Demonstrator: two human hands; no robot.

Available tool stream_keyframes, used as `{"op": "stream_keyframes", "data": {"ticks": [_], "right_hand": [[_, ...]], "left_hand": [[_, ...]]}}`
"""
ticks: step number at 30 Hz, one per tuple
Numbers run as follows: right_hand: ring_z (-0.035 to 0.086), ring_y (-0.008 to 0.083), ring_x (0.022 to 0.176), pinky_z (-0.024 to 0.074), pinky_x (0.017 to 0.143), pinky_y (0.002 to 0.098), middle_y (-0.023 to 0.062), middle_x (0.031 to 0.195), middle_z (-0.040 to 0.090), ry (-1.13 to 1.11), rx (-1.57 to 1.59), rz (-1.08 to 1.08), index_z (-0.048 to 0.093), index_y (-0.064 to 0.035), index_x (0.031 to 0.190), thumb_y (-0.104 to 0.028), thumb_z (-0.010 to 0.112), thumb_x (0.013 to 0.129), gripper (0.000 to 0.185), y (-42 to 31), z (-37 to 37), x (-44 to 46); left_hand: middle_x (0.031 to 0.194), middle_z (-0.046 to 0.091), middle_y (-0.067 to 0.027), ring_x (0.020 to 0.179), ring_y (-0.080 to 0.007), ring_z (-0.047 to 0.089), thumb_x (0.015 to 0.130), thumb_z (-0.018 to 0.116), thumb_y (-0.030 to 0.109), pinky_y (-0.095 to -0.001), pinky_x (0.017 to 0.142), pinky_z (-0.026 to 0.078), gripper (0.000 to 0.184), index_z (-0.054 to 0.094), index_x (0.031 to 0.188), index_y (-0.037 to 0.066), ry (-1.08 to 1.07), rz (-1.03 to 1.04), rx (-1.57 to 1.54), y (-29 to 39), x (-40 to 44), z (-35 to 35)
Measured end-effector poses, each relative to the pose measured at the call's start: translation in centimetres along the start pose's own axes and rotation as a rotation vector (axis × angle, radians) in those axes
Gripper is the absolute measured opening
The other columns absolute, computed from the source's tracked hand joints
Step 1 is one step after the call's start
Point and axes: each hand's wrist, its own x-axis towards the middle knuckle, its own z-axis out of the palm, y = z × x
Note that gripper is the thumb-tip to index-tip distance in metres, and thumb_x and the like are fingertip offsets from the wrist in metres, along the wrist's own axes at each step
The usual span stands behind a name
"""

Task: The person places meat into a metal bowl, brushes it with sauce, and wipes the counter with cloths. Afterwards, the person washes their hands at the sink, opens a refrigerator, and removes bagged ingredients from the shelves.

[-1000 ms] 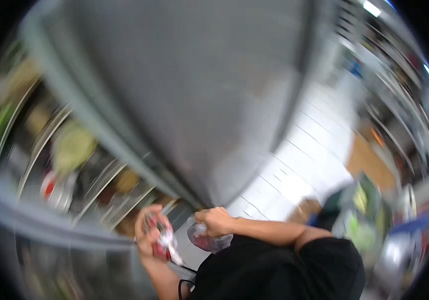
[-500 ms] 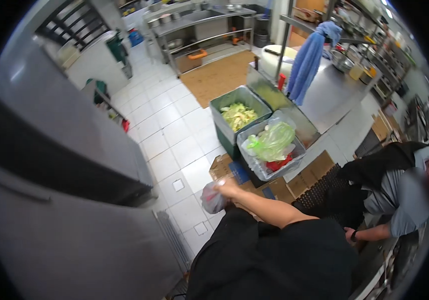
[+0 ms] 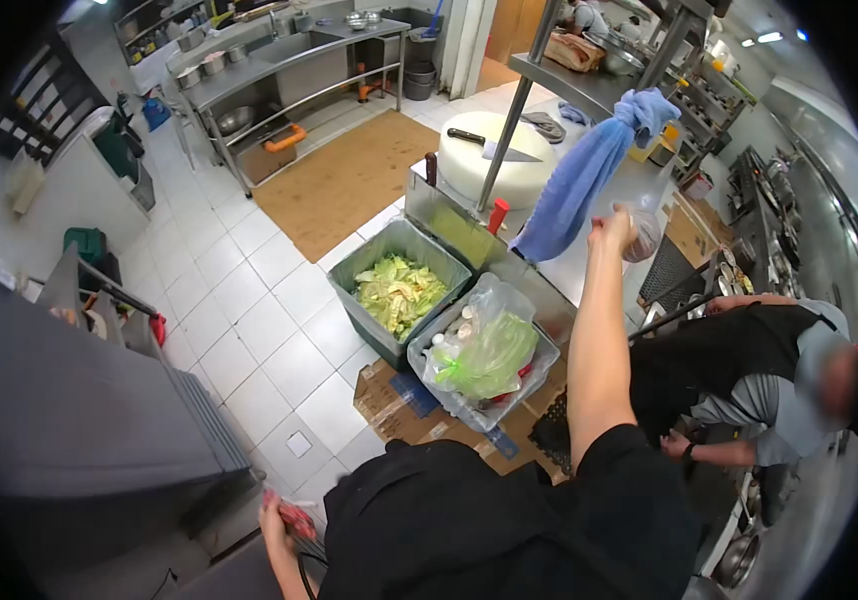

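Note:
My right hand (image 3: 613,232) is stretched out over the steel table (image 3: 574,268), closed on the top of a clear plastic bag (image 3: 643,236) with something reddish-brown inside. It is just right of a blue cloth (image 3: 589,180) knotted on a shelf post. Low at the left, beside my body, my left hand (image 3: 271,520) grips a clear bag with red contents (image 3: 296,518).
A bin of cut leaves (image 3: 399,292) and a bin of plastic bags (image 3: 484,350) stand before me. A knife (image 3: 494,146) lies on a round white board (image 3: 459,172). A co-worker (image 3: 749,370) bends at the right. Grey cabinet (image 3: 89,390) at left.
The view has swung right, away from the cabinets. My right arm has risen and reached forward over the table with its bag. My left hand, out of view half a second ago, shows again.

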Motion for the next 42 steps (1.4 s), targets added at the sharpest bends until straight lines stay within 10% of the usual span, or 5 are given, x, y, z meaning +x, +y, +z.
{"op": "stream_keyframes", "data": {"ticks": [5, 13, 17, 25, 42], "right_hand": [[0.061, 0.0255, 0.078, 0.0518, 0.063, 0.0400, 0.0115, 0.109, 0.058, -0.502, -0.026, 0.325, 0.050, -0.0050, 0.120, -0.020, 0.057, 0.093, 0.031, 1.2, 0.9, 7.9], [0.054, 0.0107, 0.069, 0.0464, 0.060, 0.0251, 0.0028, 0.087, 0.055, -0.113, -0.433, -0.624, 0.049, -0.0069, 0.113, -0.016, 0.052, 0.101, 0.015, 12.3, -1.1, -15.0], [0.065, 0.0123, 0.070, 0.0480, 0.055, 0.0246, 0.0069, 0.095, 0.065, -0.793, -0.776, 0.246, 0.052, -0.0057, 0.128, -0.024, 0.057, 0.101, 0.033, 25.5, 1.4, -32.8], [0.067, 0.0200, 0.086, 0.0543, 0.078, 0.0362, 0.0194, 0.114, 0.068, -1.397, -0.918, 0.266, 0.034, -0.0005, 0.151, -0.036, 0.061, 0.098, 0.070, 29.6, 18.7, -43.7], [0.051, 0.0075, 0.058, 0.0424, 0.051, 0.0248, -0.0027, 0.071, 0.054, -1.123, -0.496, 0.929, 0.059, -0.0084, 0.084, -0.023, 0.056, 0.101, 0.023, 44.1, 36.0, -32.4]], "left_hand": [[0.083, 0.059, -0.0042, 0.071, -0.0210, 0.065, 0.093, 0.063, 0.021, -0.0390, 0.067, 0.056, 0.027, 0.055, 0.114, 0.007, 0.134, 0.026, 0.015, 8.7, 7.6, 6.8], [0.059, 0.053, -0.0059, 0.050, -0.0264, 0.055, 0.099, 0.054, 0.037, -0.0408, 0.056, 0.050, 0.025, 0.051, 0.101, 0.013, -0.217, -0.079, -0.083, 19.7, 24.1, 13.8], [0.093, 0.062, -0.0052, 0.080, -0.0185, 0.064, 0.094, 0.065, 0.025, -0.0367, 0.075, 0.053, 0.035, 0.053, 0.121, 0.006, -0.427, -0.055, 0.056, 30.0, 29.9, 20.1], [0.113, 0.060, -0.0080, 0.103, -0.0179, 0.061, 0.094, 0.067, 0.029, -0.0372, 0.082, 0.053, 0.048, 0.049, 0.132, 0.004, -0.633, 0.061, 0.354, 46.0, 32.3, 31.1], [0.090, 0.064, -0.0127, 0.075, -0.0249, 0.063, 0.094, 0.062, 0.036, -0.0383, 0.061, 0.052, 0.041, 0.063, 0.113, 0.000, -0.008, 0.341, 1.579, 43.8, 66.6, 5.7]]}}
